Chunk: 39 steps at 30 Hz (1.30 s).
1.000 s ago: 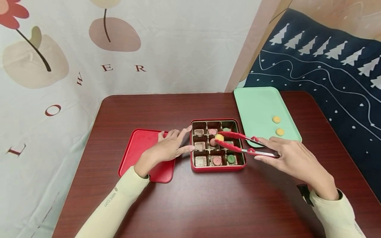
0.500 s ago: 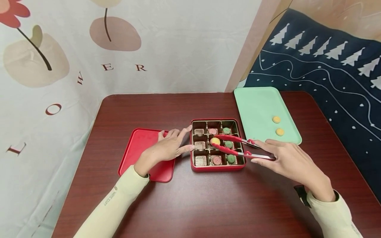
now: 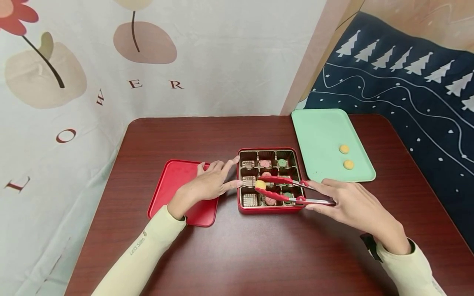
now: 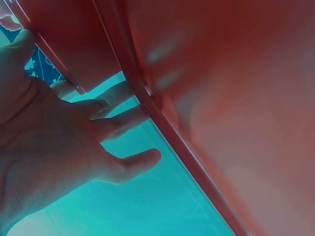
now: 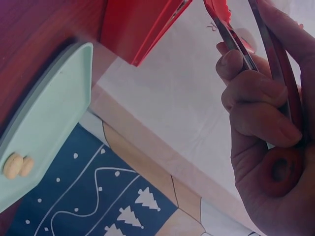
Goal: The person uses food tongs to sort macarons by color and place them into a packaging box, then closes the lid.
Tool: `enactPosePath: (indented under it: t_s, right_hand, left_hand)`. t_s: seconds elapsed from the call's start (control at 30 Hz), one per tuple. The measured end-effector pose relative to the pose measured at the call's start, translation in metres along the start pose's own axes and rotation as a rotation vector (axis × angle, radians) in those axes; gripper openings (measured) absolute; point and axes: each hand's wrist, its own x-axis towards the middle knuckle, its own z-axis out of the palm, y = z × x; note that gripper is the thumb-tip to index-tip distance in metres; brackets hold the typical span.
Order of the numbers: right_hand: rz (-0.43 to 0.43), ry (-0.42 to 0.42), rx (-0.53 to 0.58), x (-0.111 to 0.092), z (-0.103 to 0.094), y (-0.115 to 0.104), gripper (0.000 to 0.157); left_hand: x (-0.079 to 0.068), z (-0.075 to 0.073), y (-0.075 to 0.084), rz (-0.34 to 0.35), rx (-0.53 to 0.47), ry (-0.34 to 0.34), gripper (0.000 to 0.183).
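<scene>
A red tin box (image 3: 272,210) with a gold divided insert stands mid-table. Its middle and right columns hold pink and green macarons; the left-column compartments hold none. My left hand (image 3: 209,183) reaches over the red lid (image 3: 172,185), fingers spread, thumb and index finger touching the box's left side. My right hand (image 3: 355,203) grips red-tipped metal tongs (image 3: 314,201) around their arms, as the right wrist view also shows. Between the tong tips is a yellow macaron (image 3: 260,184), held over the box near the left and middle columns. The tongs partly cover the macarons behind them.
A mint-green tray (image 3: 326,135) lies right of the box at the back, with two yellow macarons (image 3: 346,157) on it. The dark brown table (image 3: 222,255) meets a white printed cloth behind and a navy tree-patterned cloth at the right.
The right hand has moved the tongs and the yellow macaron left and toward the near side, from above the middle compartment to near the left column. The left hand stays at the box's side.
</scene>
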Motion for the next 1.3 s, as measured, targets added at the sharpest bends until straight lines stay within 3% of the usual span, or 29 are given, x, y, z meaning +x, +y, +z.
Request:
enactPosePath:
  t_s: [0.27, 0.63, 0.9, 1.3]
  right_hand:
    - [0.036, -0.063, 0.025, 0.001, 0.002, -0.008, 0.064]
    - [0.028, -0.084, 0.038, 0.003, 0.004, -0.013, 0.064]
    - [-0.04, -0.045, 0.03, 0.003, 0.007, -0.012, 0.062]
    - [-0.006, -0.107, 0.043, 0.006, 0.006, -0.016, 0.058]
  left_hand:
    - [0.001, 0.001, 0.0, -0.001, -0.002, 0.0, 0.086]
    - [0.0, 0.0, 0.0, -0.002, 0.0, -0.007, 0.086]
    - [0.0, -0.001, 0.0, -0.006, -0.004, -0.009, 0.087]
    - [0.0, 0.0, 0.0, -0.002, -0.011, -0.005, 0.085]
